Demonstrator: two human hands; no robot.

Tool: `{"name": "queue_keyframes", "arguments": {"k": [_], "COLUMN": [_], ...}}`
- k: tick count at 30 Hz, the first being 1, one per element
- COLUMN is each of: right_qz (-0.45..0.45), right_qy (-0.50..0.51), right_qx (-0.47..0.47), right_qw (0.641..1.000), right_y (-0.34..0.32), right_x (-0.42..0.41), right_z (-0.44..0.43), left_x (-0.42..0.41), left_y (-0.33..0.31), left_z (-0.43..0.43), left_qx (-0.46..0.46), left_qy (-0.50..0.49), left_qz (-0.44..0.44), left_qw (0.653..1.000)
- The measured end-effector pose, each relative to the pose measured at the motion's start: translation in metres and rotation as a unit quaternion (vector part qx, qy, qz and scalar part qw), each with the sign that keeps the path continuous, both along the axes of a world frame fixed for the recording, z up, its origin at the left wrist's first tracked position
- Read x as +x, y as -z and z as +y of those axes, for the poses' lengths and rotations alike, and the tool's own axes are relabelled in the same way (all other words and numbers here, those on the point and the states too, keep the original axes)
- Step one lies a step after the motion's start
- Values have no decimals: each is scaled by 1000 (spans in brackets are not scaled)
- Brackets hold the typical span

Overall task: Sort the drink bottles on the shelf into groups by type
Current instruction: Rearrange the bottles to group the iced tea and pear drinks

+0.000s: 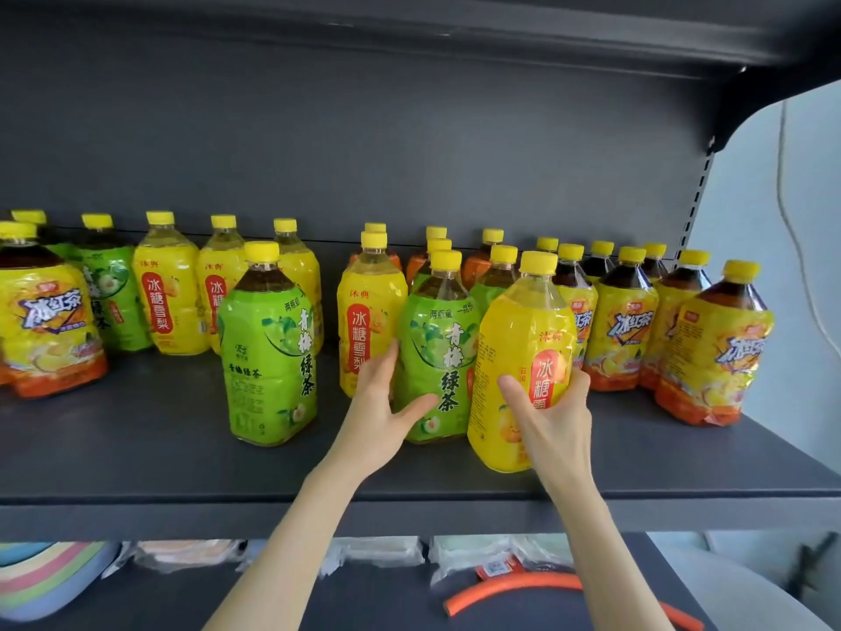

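Observation:
Many yellow-capped drink bottles stand on a dark shelf (159, 439). My left hand (382, 403) holds a green-label plum green tea bottle (439, 352) near the middle, thumb across its front. My right hand (553, 416) grips a yellow-label pear drink bottle (523, 339), which tilts to the right by the front edge. Another green tea bottle (268, 352) stands alone further left. Another yellow pear bottle (368, 311) stands just behind my left hand. Iced black tea bottles (628, 330) with dark liquid are grouped at the right.
More yellow pear bottles (170, 293) and a green bottle (113, 298) stand at the back left, with an iced tea bottle (43, 321) at the far left. Orange-label bottles (478, 266) stand at the back. The lower shelf holds stacked bowls (45, 580), packets and an orange tube (514, 589).

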State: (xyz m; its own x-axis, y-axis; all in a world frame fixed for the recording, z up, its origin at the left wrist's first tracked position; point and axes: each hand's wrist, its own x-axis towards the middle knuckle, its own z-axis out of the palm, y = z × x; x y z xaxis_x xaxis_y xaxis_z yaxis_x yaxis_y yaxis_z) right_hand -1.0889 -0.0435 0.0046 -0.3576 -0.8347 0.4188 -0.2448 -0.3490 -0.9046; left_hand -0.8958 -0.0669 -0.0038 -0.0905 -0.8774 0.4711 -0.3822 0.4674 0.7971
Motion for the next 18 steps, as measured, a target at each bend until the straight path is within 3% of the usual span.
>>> {"name": "queue_keyframes", "arguments": {"k": [2,6,12,18], "right_qz": [4,3,-19,-18], "right_qy": [1,-9,-23,-21], "right_qx": [-11,-28,-27,-34], "right_qw": [1000,1000,999,999], "right_y": [4,8,8,8], "right_x": [-1,-1,-2,-1], "right_z": [-1,-1,-2,-2], "left_x": [1,7,15,19], "left_y": [-4,-23,-33,-27], "left_z": [-2,-21,-64,-64], "left_qx": [-23,-46,47,-27], "left_qy": [-38,-161,-137,-216], "left_qz": [-5,74,145,114], "left_qw": [999,983,979,969]}}
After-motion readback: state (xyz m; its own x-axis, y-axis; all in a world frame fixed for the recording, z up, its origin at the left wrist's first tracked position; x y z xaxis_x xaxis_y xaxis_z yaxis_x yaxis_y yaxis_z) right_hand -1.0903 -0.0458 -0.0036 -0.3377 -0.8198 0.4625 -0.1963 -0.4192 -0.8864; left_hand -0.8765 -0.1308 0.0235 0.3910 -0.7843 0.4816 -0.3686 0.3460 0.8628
